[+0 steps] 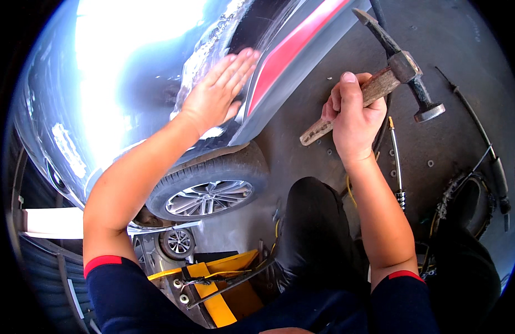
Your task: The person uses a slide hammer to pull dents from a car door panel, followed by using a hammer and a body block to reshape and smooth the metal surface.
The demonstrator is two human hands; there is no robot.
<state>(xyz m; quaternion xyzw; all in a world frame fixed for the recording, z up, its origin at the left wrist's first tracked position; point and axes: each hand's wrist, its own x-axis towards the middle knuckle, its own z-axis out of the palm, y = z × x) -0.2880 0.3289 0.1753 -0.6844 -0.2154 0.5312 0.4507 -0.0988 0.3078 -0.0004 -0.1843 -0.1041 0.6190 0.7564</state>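
My left hand [218, 89] lies flat, fingers straight, on or just over the glossy silver car panel [101, 128], at a scuffed dark area beside a long red strip [285, 53]. My right hand [353, 117] grips the wooden handle of a body hammer [405, 69], held off to the right of the panel; its metal head has a pointed end and a round flat face. Below the panel is a tire with an alloy wheel [210, 197].
A yellow metal tool frame [221, 298] stands below, near another wheel [178, 242]. On the right, long tools [395, 161], hoses and washers lie on the grey floor [291, 156]. My dark-trousered legs are bent below my hands. Corrugated dark metal [60, 284] is at lower left.
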